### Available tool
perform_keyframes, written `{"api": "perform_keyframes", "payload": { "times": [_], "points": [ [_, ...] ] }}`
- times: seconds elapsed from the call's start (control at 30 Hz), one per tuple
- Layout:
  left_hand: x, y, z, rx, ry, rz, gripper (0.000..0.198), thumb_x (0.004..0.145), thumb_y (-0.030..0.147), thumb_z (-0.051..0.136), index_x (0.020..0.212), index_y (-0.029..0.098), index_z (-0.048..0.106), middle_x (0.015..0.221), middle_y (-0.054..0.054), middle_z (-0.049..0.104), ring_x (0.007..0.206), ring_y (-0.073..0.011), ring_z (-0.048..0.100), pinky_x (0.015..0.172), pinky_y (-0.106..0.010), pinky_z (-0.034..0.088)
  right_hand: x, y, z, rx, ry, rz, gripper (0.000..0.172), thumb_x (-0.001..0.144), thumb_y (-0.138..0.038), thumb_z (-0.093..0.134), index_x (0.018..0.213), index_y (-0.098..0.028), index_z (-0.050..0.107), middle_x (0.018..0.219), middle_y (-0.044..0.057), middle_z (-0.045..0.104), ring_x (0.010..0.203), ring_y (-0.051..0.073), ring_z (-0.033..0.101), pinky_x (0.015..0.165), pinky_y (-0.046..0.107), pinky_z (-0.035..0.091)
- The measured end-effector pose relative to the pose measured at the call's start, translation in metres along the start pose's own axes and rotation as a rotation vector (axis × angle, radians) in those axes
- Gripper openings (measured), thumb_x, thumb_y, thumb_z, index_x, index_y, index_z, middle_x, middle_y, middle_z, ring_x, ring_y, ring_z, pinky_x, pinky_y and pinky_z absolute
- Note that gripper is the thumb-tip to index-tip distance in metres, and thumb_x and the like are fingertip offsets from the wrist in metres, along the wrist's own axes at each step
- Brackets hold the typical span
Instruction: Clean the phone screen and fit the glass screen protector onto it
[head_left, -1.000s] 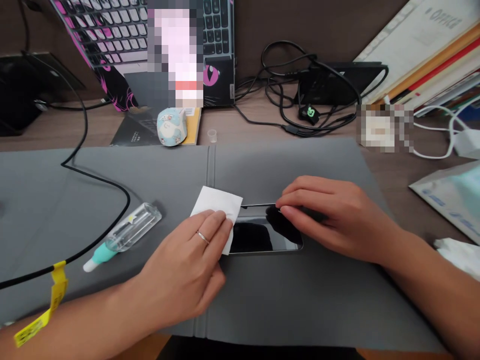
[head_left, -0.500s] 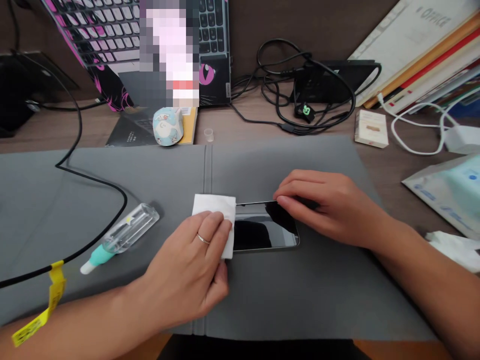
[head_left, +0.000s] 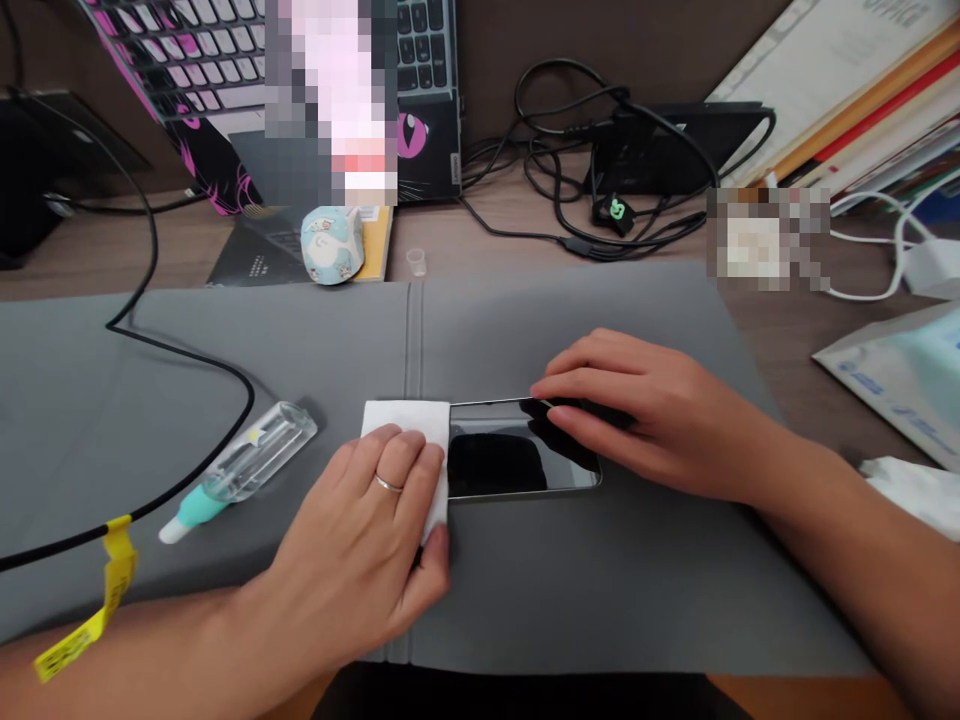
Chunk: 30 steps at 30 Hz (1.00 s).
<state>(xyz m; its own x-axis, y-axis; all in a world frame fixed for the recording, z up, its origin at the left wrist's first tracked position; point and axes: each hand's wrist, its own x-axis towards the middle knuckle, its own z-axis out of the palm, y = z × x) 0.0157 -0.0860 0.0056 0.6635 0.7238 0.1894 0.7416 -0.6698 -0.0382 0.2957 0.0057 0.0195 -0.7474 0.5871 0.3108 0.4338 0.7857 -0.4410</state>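
A dark-screened smartphone lies flat on the grey desk mat, its screen facing up. My left hand, with a ring on one finger, presses a folded white wipe over the phone's left end, which is hidden beneath. At the far edge toward the other end, my right hand grips the phone with its fingertips, thumb lying over the glass. Left of my left hand, a clear bottle with a teal and white top rests on its side.
A laptop stands behind the mat, with a light-blue patterned object and a tiny clear cup before it. Black cables tangle at the back. A black cable with a yellow tag crosses the left side. Books and a plastic packet are at right.
My left hand and the wipe have slid left and slightly nearer, uncovering more of the screen. The fingers of my right hand have shifted slightly left and spread a little along the phone's far edge.
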Motion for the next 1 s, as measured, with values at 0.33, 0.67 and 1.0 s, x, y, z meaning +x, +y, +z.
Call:
{"api": "perform_keyframes", "payload": {
  "times": [0.33,0.67,1.0],
  "points": [
    [0.002,-0.002,0.002,-0.033,0.052,0.012,0.042,0.089,0.029,0.050,0.117,0.000,0.060,0.106,-0.020,0.062,0.095,-0.0352,0.057,0.074,-0.051,0.054,0.001,-0.002,0.001,0.014,-0.021,-0.017,0.022,0.098,-0.022,0.057,0.115,-0.015,0.069,0.107,0.011,0.070,0.097,0.022,0.062,0.085,0.037,0.052],
    [0.002,-0.001,0.001,-0.201,0.054,0.083,0.039,0.095,0.026,0.048,0.127,0.006,0.058,0.139,-0.016,0.058,0.129,-0.0318,0.052,0.112,-0.048,0.043,0.002,0.000,0.002,0.023,-0.021,-0.015,0.023,0.098,-0.022,0.058,0.116,-0.015,0.070,0.108,0.011,0.070,0.098,0.023,0.062,0.088,0.039,0.051],
    [-0.002,0.006,0.003,-0.097,0.091,0.082,0.040,0.095,0.035,0.050,0.114,0.002,0.062,0.123,-0.024,0.062,0.109,-0.0376,0.062,0.088,-0.052,0.056,0.002,0.000,0.002,0.042,-0.061,-0.007,0.027,0.098,-0.026,0.057,0.122,-0.018,0.069,0.113,0.012,0.070,0.102,0.025,0.062,0.089,0.042,0.052]
  ]
}}
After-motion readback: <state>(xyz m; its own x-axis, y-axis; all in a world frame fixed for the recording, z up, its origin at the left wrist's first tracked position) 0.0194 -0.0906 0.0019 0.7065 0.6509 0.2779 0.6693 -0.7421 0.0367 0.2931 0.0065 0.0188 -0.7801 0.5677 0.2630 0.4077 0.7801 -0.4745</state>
